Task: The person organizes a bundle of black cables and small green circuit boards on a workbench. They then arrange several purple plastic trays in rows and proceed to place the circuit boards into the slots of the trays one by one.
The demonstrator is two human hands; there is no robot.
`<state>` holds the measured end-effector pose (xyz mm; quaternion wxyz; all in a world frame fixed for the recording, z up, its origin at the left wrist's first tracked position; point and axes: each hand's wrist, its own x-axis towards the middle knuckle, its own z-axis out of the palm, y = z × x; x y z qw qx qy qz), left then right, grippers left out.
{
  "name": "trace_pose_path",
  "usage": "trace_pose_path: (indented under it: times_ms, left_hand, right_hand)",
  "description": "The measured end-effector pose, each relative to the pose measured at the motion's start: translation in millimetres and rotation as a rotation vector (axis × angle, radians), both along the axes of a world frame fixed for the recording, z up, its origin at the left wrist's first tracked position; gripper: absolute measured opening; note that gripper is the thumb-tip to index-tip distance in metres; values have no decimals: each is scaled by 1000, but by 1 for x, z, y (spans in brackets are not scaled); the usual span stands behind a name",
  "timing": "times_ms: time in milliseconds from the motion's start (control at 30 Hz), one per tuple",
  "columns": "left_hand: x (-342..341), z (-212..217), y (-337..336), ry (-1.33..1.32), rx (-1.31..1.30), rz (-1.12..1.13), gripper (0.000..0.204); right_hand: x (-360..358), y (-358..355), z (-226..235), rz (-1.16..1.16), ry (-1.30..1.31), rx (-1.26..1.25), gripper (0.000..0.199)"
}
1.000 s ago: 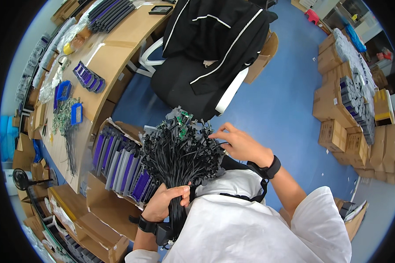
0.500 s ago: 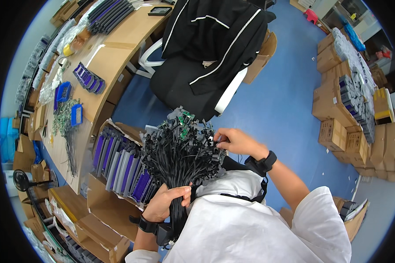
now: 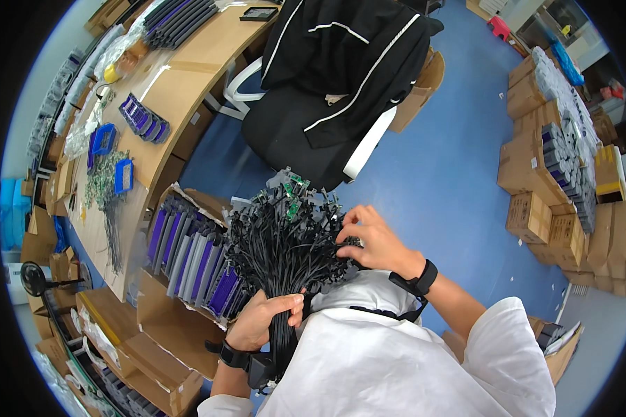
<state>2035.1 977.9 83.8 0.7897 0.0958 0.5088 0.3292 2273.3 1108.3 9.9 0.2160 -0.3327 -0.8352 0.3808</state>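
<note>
My left hand (image 3: pixel 266 321) is wrapped round the narrow lower part of a thick bundle of thin black cables (image 3: pixel 282 267). Above that grip the cables fan out, with dark connectors and small green circuit boards (image 3: pixel 293 198) at their upper ends. My right hand (image 3: pixel 374 240) is at the right side of the fan, its fingers bent inward and the fingertips among the cable ends. Whatever is pinched there is too small to make out. The bundle stands nearly upright in front of my white shirt.
Left of the bundle, an open carton (image 3: pixel 167 313) holds purple and grey strips (image 3: pixel 195 260). A wooden table (image 3: pixel 188 76) carries blue trays (image 3: pixel 123 176), more cables and purple parts. A black chair (image 3: pixel 285 128) with a jacket stands ahead. Stacked cartons (image 3: pixel 525 163) line the right side.
My right hand has shifted slightly down along the bundle's right side, and its fingers have moved in among the cable ends. My left hand keeps its grip.
</note>
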Motion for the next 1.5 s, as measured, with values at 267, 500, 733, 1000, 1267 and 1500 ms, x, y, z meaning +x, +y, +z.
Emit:
trace_pose_path:
  times_ms: [267, 500, 733, 1000, 1267, 1500]
  left_hand:
    - [1, 4, 3, -10, -13, 4, 27]
    - [3, 7, 2, -2, 4, 4, 27]
    - [-3, 1, 2, 1, 18, -63, 25]
    - [-14, -2, 0, 34, 53, -98, 19]
    - [-30, -3, -8, 23, 61, -74, 19]
    - [-48, -1, -15, 3, -2, -65, 20]
  right_hand:
    - [5, -6, 14, -2, -121, 150, 23]
    - [1, 43, 31, -44, 156, -6, 18]
    - [-33, 55, -4, -187, 77, 35, 36]
    - [-42, 65, -22, -236, -141, -444, 41]
    - [-40, 45, 34, -402, 272, -107, 18]
    - [-13, 8, 25, -128, -170, -238, 17]
